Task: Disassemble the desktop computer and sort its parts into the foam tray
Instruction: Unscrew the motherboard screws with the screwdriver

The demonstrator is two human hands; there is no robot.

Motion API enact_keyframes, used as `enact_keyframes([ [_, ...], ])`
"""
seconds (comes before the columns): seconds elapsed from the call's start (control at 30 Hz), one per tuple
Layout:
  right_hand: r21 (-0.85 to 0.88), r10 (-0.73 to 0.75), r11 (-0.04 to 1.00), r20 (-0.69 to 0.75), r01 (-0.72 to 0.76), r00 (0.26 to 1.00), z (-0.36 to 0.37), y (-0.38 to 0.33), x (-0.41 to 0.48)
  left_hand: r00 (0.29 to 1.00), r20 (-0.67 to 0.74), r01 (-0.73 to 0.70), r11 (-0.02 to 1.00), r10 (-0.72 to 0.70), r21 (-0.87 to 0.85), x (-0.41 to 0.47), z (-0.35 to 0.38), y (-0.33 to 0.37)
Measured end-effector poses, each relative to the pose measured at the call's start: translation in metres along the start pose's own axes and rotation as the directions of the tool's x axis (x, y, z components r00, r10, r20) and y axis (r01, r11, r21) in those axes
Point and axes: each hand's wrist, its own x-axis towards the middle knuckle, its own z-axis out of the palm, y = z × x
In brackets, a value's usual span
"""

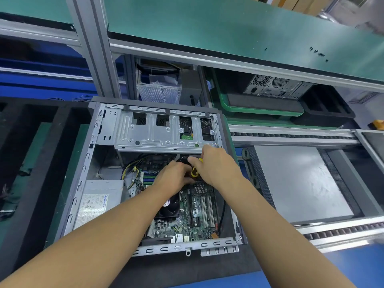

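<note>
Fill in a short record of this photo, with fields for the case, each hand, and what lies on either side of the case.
Case: computer case, open, lying flat, motherboard exposed
Left hand: left hand inside the case beside the yellow cable; grip unclear
Right hand: right hand grips the yellow cable below the drive cage
Left of case: black foam tray
Right of case: grey panel lying flat

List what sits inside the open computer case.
Seen: power supply at left, motherboard with black fan, yellow-black cables. The left hand and right hand, which grips a yellow part, cover what they work on; the drive cage hides whatever lies under it.
</note>
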Motion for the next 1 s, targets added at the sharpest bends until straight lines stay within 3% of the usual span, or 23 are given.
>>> enact_keyframes([
  [0.3,0.092,-0.117,0.99,0.105,0.107,0.988,-0.004,0.004,-0.002,0.997,-0.048,-0.058,0.998,0.058,-0.006,-0.002,-0.001,-0.002],
  [0.4,0.134,-0.074,0.989,0.086,0.063,0.993,0.0,0.004,-0.004,0.998,-0.064,-0.03,0.999,0.028,-0.032,-0.003,-0.002,-0.002],
  [0.53,0.038,0.05,0.998,0.002,-0.05,0.999,-0.001,0.004,-0.001,0.999,-0.032,-0.022,0.999,0.021,-0.035,-0.003,-0.002,0.004],
  [0.7,0.086,-0.058,0.995,0.057,0.053,0.997,-0.007,0.005,-0.004,1.0,0.018,-0.009,0.999,0.01,-0.046,-0.004,-0.007,0.004],
  [0.87,0.141,-0.13,0.983,0.116,0.114,0.985,-0.011,0.01,-0.008,0.991,-0.101,-0.098,0.989,0.087,-0.114,-0.013,-0.015,0.006],
  [1.0,0.137,-0.142,0.983,0.12,0.126,0.983,-0.011,0.01,-0.008,0.988,-0.105,-0.127,0.98,0.112,-0.152,-0.019,-0.019,0.013],
])
